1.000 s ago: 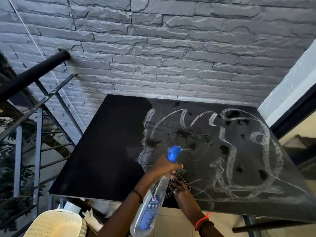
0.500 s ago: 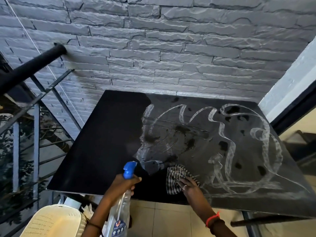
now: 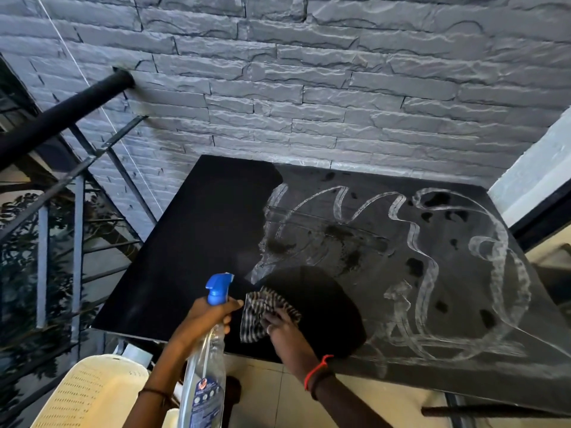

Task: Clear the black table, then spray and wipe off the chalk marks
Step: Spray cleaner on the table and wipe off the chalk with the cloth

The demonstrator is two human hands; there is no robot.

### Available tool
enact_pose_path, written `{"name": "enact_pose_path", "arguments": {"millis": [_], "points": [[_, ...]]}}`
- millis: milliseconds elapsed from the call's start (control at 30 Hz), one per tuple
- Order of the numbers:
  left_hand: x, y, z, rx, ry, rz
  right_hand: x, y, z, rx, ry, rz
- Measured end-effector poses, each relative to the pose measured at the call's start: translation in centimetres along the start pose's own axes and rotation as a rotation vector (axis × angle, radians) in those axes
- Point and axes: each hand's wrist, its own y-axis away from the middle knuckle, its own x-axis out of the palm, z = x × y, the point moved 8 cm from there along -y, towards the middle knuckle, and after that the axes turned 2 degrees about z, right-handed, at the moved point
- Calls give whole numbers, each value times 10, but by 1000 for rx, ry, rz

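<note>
**A:** Grey stone-brick wall (image 3: 309, 88) fills the top of frame. Black metal railing (image 3: 61, 118) runs down the left, cream plastic chair (image 3: 89, 393) in the lower left corner. Black table (image 3: 191, 242) sits centre to right, far edge against the wall.

**B:** Grip status, left side first?

**A:** Left hand (image 3: 207, 319) is at lower centre, over the table's near edge. Fingers wrapped tight round the neck of a clear spray bottle (image 3: 205, 369), index finger forward below the blue trigger head (image 3: 218, 287). Nozzle points toward upper right of frame. Bottle body hangs down past the table edge, tilted.

**B:** Label?

**A:** Blue label (image 3: 205, 406) low on the bottle, a small red-and-white logo at its top. Text too small and blurred to read. No brand I can confirm.

**B:** Other hand?

**A:** Right hand (image 3: 284, 327), just right of the bottle. Fingers spread, pressing down flat on a black-and-white checked cloth (image 3: 262, 310) that lies bunched on the tabletop. Not a fist; more a palm-down press with fingertips curled on the fabric. Red cord and a dark band on that wrist.

**B:** Table surface?

**A:** Left part is clean black. A dark wiped patch (image 3: 321, 304) surrounds the cloth near the front edge. Chalk marks (image 3: 432, 273), white loops and scrawl, cover centre to right, with dark wet blotches scattered across them. Scrawl doesn't read as any letters I'd commit to.
</note>
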Motion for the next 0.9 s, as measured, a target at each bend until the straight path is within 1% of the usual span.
{"name": "enact_pose_path", "arguments": {"millis": [33, 67, 100, 133, 233, 267, 333, 400, 433, 467, 500, 533, 567, 600, 633, 667, 700, 733, 800, 867, 900], "points": [[-2, -1, -2, -2, 23, -9, 10, 11, -2, 1, -7, 27], [-3, -2, -3, -3, 42, -16, 16, 22, -4, -47, -18, 69], [-5, -3, -6, -1, 55, -26, 27, 34, -12, -52, -58, 154], [-5, -5, -7, 4, 64, -36, 34, 45, -23, -52, -70, 197], [-10, -7, -16, 34, 61, -58, 40, 73, -79, 8, 10, 202], [-10, -8, -18, 39, 60, -61, 35, 77, -99, 26, 1, 199], [-10, -10, -20, 36, 55, -62, 12, 72, -140, 39, 119, 85], [-10, -10, -22, 28, 51, -67, -22, 61, -180, 154, 162, -75], [-11, -11, -23, 25, 48, -70, -30, 53, -201, 233, 91, -77], [-11, -12, -24, 24, 41, -74, -43, 41, -219, 289, 199, -135], [-13, -13, -24, 24, 34, -79, -44, 28, -233, 310, 206, -130], [-14, -15, -23, 24, 28, -82, -43, 11, -236, 309, 112, -86], [-15, -17, -23, 24, 27, -85, -35, -5, -229, 313, -33, 8], [-16, -19, -22, 22, 30, -88, -34, -25, -220, 262, -56, 24], [-17, -21, -22, 17, 33, -87, -29, -41, -214, 203, -23, -10], [-17, -25, -23, 12, 32, -84, -22, -56, -199, 153, 10, 41], [-18, -28, -24, 8, 29, -82, -16, -66, -182, 149, -15, 106], [-18, -32, -26, 7, 25, -84, -13, -71, -163, 151, -38, 135], [-19, -39, -33, 10, 24, -83, 0, -75, -124, 99, -44, 156], [-20, -48, -42, 20, 26, -81, 6, -67, -85, -5, -91, 143], [-21, -53, -47, 25, 27, -84, 10, -58, -69, -81, -63, 122]]}}
